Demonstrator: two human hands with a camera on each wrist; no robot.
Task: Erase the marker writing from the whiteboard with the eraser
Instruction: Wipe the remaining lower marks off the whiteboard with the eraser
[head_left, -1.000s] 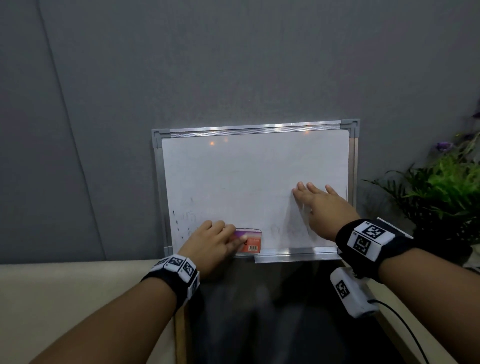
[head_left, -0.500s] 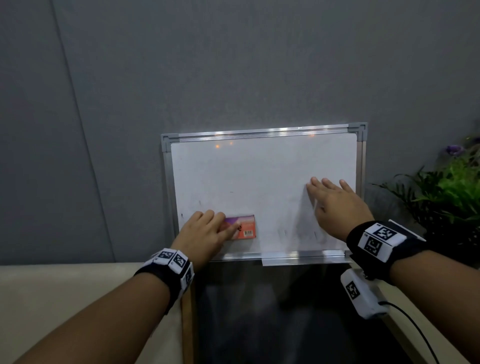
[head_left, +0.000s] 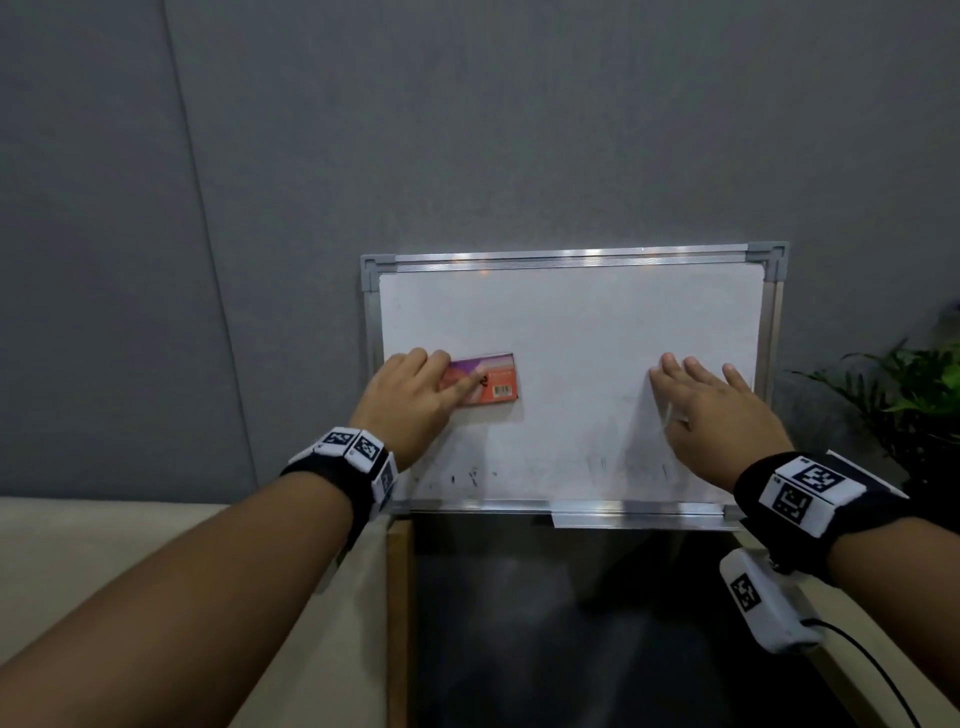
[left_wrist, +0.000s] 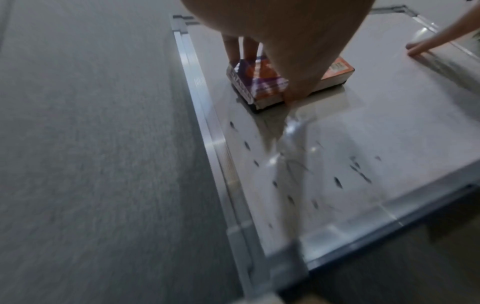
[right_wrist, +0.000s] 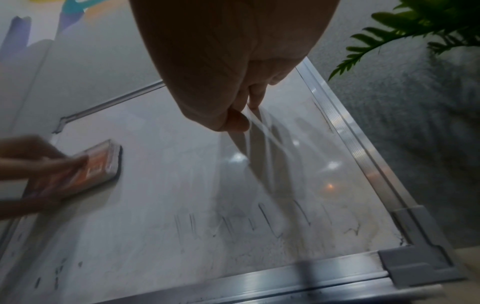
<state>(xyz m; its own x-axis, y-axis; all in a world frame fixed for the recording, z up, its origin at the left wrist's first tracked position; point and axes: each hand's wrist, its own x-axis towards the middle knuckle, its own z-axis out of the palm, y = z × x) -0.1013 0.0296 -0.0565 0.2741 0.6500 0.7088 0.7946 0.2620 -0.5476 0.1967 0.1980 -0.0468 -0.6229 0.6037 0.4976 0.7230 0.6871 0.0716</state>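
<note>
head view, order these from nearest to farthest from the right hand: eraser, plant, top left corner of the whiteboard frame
From the right hand, pressed flat on the whiteboard:
1. Plant, just to its right, beyond the frame's right edge.
2. Eraser, across the board to the left, held by the left hand.
3. Top left frame corner, up and far left.

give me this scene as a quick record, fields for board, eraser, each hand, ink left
board: whiteboard upright against grey wall
eraser: orange eraser flat on board, left-middle
left hand: left hand grips eraser
right hand: right hand flat on board, right side
ink left: faint marks along bottom strip, specks at lower left
beside: plant at right
</note>
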